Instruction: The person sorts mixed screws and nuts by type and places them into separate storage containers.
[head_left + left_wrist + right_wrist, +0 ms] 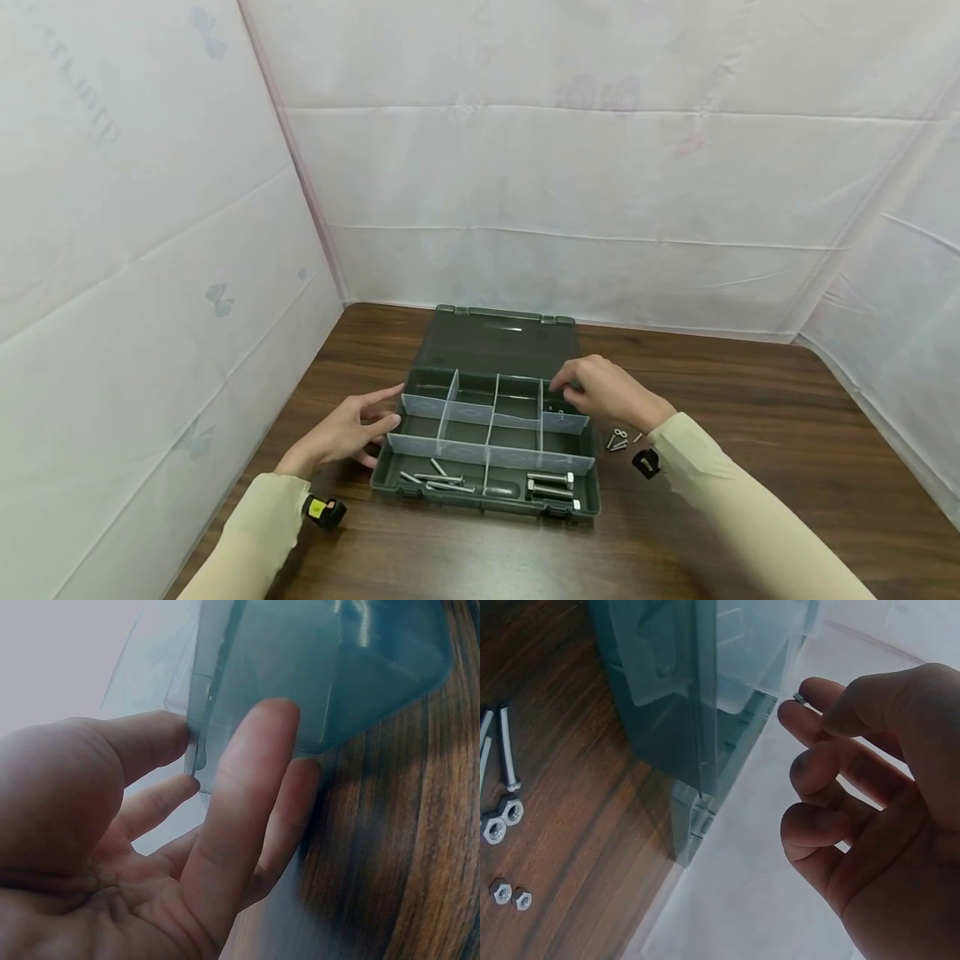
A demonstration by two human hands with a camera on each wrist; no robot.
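An open grey organiser box [390,467] with clear dividers lies mid-table, its lid [498,342] folded back flat. My left hand [378,417] is open, its straight fingers [247,795] resting against the box's left wall [322,667]. My right hand [562,386] hovers over the back right compartment and pinches a small metal part [799,698] between thumb and forefinger. Long bolts [438,481] lie in the front left compartment and thicker bolts [551,487] in the front right one.
Loose nuts and bolts [618,440] lie on the wooden table just right of the box, seen as nuts [502,817] and bolts [506,750] in the right wrist view. White sheeted walls close in the back and both sides.
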